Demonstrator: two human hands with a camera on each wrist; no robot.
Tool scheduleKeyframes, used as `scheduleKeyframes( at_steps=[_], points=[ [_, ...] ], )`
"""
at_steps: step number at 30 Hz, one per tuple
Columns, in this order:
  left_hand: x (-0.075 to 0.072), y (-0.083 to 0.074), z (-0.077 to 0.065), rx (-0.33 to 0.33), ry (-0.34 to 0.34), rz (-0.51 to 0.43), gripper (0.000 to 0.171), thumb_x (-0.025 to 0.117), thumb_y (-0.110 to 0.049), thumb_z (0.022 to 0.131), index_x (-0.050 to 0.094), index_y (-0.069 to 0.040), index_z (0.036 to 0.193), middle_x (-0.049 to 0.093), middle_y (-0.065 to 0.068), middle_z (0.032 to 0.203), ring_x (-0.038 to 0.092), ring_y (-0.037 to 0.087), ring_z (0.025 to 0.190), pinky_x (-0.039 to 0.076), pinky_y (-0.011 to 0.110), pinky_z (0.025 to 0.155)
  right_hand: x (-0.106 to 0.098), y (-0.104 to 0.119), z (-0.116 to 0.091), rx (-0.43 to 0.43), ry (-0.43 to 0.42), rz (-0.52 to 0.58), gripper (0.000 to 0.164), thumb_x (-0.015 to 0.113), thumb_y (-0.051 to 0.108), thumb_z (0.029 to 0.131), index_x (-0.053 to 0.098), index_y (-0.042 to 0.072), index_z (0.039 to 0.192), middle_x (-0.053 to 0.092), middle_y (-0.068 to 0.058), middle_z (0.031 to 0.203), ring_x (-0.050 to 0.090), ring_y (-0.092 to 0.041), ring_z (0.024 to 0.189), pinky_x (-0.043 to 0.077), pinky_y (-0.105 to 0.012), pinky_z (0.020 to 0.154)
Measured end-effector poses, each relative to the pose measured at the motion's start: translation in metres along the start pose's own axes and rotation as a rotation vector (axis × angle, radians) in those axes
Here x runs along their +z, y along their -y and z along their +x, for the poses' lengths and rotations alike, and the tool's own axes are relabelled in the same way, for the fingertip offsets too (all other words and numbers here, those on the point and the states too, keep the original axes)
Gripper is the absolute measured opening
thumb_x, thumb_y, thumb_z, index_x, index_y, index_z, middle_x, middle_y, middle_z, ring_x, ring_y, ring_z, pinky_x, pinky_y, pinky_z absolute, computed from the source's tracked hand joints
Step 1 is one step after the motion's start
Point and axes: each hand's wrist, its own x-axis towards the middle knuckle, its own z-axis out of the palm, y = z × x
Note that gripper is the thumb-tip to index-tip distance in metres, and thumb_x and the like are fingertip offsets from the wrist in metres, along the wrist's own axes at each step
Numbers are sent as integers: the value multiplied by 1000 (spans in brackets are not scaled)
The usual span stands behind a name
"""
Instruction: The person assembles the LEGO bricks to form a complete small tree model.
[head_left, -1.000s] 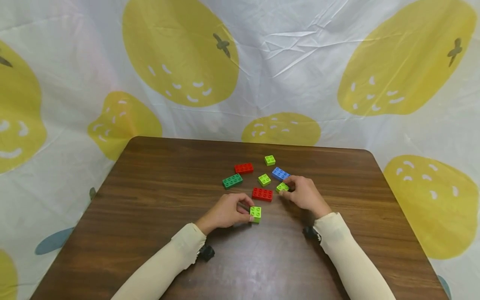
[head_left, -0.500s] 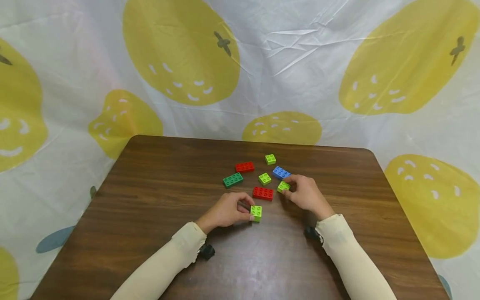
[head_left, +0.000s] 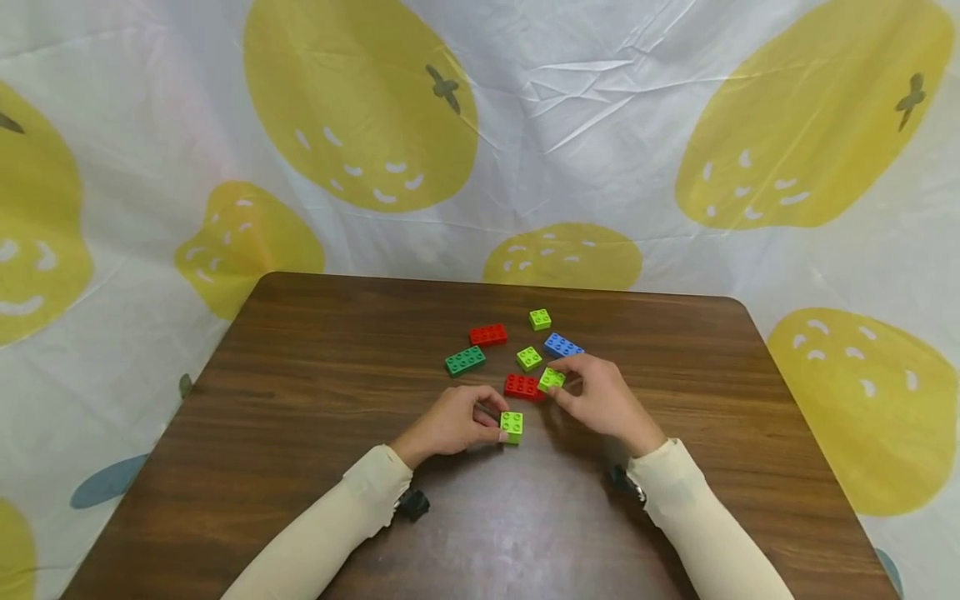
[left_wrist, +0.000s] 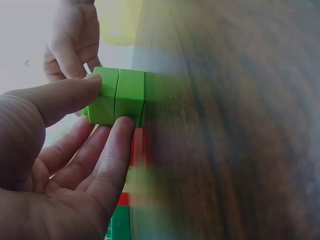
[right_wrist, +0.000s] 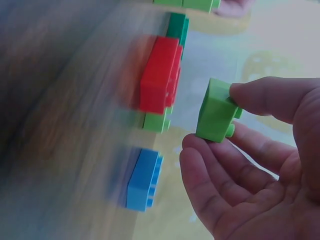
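Observation:
My left hand (head_left: 456, 421) pinches a stack of two lime green bricks (head_left: 512, 427) between thumb and fingers; the left wrist view shows the seam between the two bricks (left_wrist: 117, 97). Held between the thumb and fingertips of my right hand (head_left: 606, 398) is a single lime green brick (head_left: 551, 380). In the right wrist view this brick (right_wrist: 216, 111) is off the table, studs toward the palm. It partly covers the right end of the near red brick (head_left: 521, 386) in the head view.
Beyond the hands lie a green brick (head_left: 465, 361), a far red brick (head_left: 488, 335), a blue brick (head_left: 563, 345) and two loose lime green bricks, one central (head_left: 528, 358) and one farther back (head_left: 540, 319). A fruit-printed cloth (head_left: 585, 150) hangs behind the wooden table (head_left: 337, 333).
The right hand has lifted its lime green brick from beside the blue brick and moved it left, toward the near red brick. My left hand and its stack stay in place.

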Motion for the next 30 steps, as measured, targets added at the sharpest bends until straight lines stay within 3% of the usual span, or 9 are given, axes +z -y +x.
scheduleKeyframes(
  at_steps=[16, 21, 30],
  points=[
    [2, 1, 0, 2, -1, 11, 32, 89, -21, 88, 72, -16, 114, 75, 3, 113, 77, 12, 93, 62, 28, 74, 19, 27, -16, -220, 41, -22, 36, 80, 13, 92, 74, 5, 126, 73, -4, 110, 72, -24, 93, 64, -41, 80],
    [4, 0, -1, 3, 12, 13, 33, 88, -20, 88, 72, -14, 116, 75, 4, 114, 77, 13, 94, 62, 29, 76, 26, 30, -22, -254, 48, -41, 35, 82, 14, 91, 75, 7, 124, 71, 0, 105, 69, -19, 88, 63, -36, 78],
    [0, 1, 0, 10, 4, 16, 35, 88, -18, 88, 72, -13, 118, 76, 5, 114, 77, 13, 94, 62, 27, 75, 33, 36, -19, -306, 65, -37, 34, 82, 13, 91, 75, 6, 123, 74, -5, 114, 72, -21, 92, 64, -41, 77]
  ],
)
